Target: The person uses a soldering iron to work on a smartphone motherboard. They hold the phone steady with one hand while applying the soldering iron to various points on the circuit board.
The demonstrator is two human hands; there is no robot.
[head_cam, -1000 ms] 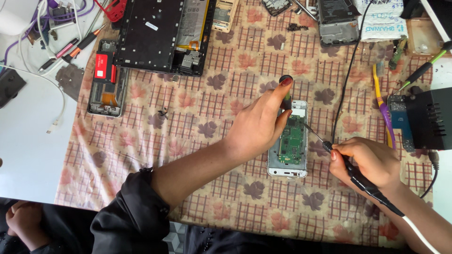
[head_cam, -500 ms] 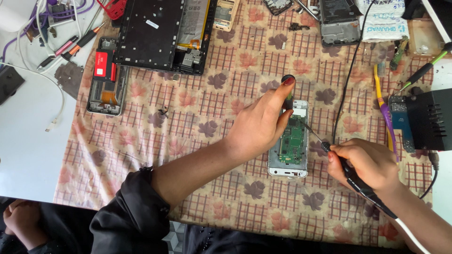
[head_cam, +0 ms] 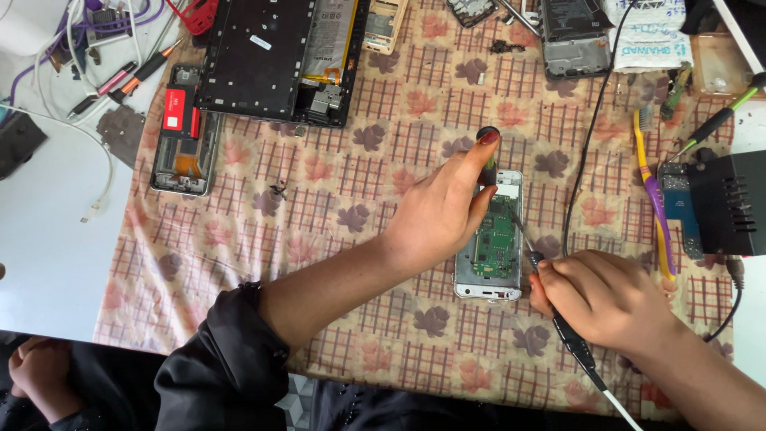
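On the cloth, I see little changed: left hand [head_cam: 439, 215] fingers still grip a screwdriver [head_cam: 487, 152] over the phone [head_cam: 491, 239]; right hand [head_cam: 606, 299] fingers clamp the iron [head_cam: 570, 339].

The left hand [head_cam: 437, 215] lay across the left edge of the opened phone [head_cam: 491, 239], so that side of its green board was hidden, and the shaft of the black-capped tool [head_cam: 487, 137] under the fingers [head_cam: 471, 160] could not be seen. The right hand [head_cam: 600, 299] covered the grip of the soldering iron [head_cam: 576, 343] — its tip was too thin to tell whether it touched the board. The iron's cord ran off the bottom edge. The black unit [head_cam: 730, 203] was cut by the right edge, and the dismantled devices along the top of the tabletop [head_cam: 48, 239] were cropped too — their parts too small to make out.
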